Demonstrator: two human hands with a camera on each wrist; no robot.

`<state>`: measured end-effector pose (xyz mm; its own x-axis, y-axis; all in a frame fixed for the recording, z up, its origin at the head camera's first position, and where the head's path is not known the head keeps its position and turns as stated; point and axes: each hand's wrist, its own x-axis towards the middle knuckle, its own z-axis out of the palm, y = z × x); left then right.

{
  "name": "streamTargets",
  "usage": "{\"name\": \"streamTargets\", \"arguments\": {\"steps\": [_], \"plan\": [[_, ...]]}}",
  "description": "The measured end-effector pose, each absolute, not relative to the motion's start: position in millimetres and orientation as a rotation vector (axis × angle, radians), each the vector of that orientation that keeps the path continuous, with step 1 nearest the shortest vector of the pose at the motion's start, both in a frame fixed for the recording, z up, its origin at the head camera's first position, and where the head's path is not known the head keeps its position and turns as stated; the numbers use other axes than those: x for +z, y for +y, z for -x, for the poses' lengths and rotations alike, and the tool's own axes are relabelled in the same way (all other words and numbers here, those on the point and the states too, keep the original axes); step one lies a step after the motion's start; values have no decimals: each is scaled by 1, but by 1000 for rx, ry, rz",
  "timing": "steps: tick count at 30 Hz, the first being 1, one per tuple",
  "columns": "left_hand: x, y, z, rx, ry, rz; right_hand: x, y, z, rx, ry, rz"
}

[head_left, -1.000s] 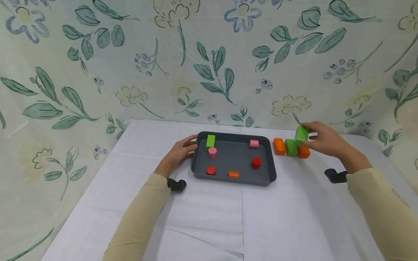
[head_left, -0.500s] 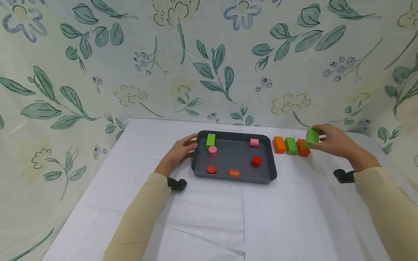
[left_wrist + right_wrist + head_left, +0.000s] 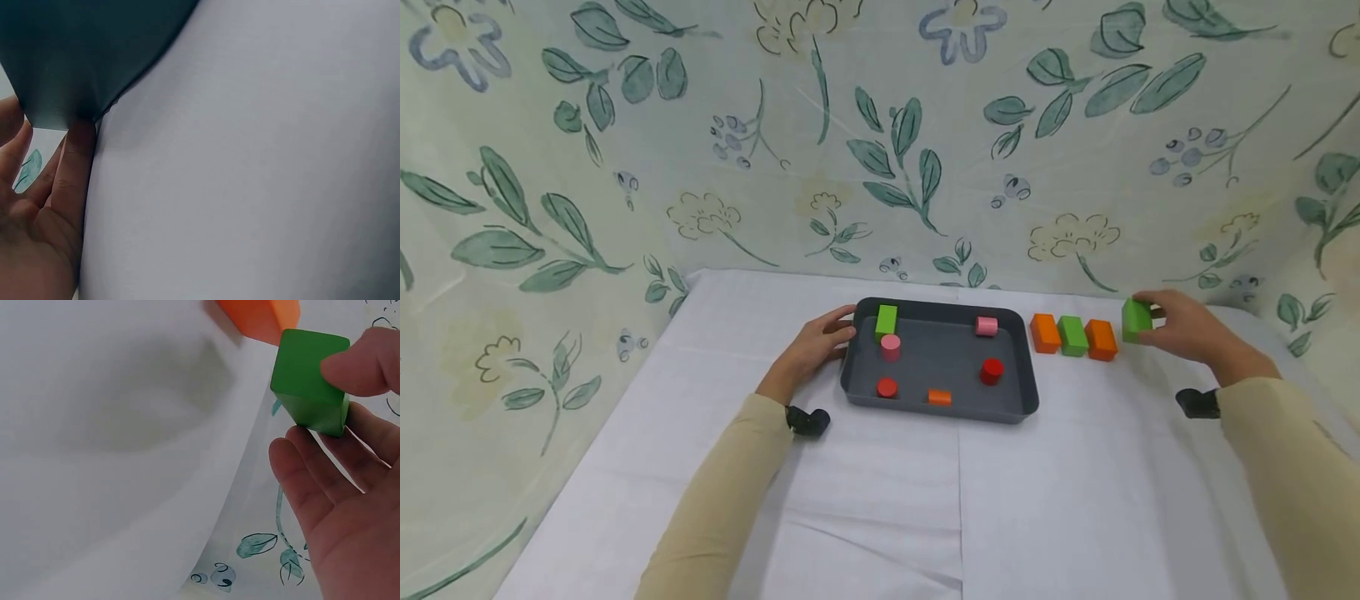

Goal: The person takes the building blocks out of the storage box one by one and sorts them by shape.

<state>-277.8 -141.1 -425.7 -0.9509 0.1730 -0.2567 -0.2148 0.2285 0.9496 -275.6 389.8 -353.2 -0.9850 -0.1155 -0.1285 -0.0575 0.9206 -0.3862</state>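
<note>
My right hand point(image 3: 1191, 329) pinches a green block point(image 3: 1137, 321) between thumb and fingers, at the right end of a row of blocks. The right wrist view shows the thumb on one side of the block and the fingertips under its other side. In that row lie an orange block point(image 3: 1102, 340), a green one, and another orange block point(image 3: 1045, 333) on the left. My left hand point(image 3: 808, 346) touches the left wall of a dark grey tray point(image 3: 940, 410). Its fingers are fairly straight, with fingertips against the tray's outer wall in the left wrist view.
Inside the tray are a green block point(image 3: 886, 322), two pink cylinders, two red cylinders and a small orange piece point(image 3: 939, 397). A white cloth point(image 3: 880, 500) covers the table. A flower-patterned curtain point(image 3: 880, 150) hangs behind its back edge.
My right hand has carried the green block rightward, from over the row to beside its right end, uncovering the right orange block. The left hand stays at the tray.
</note>
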Motion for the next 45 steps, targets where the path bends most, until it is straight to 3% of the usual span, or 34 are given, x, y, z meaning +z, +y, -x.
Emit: {"name": "streamTargets", "arguments": {"steps": [45], "plan": [[-427, -141, 280, 1781, 2201, 74, -387, 399, 282, -610, 2729, 43]]}}
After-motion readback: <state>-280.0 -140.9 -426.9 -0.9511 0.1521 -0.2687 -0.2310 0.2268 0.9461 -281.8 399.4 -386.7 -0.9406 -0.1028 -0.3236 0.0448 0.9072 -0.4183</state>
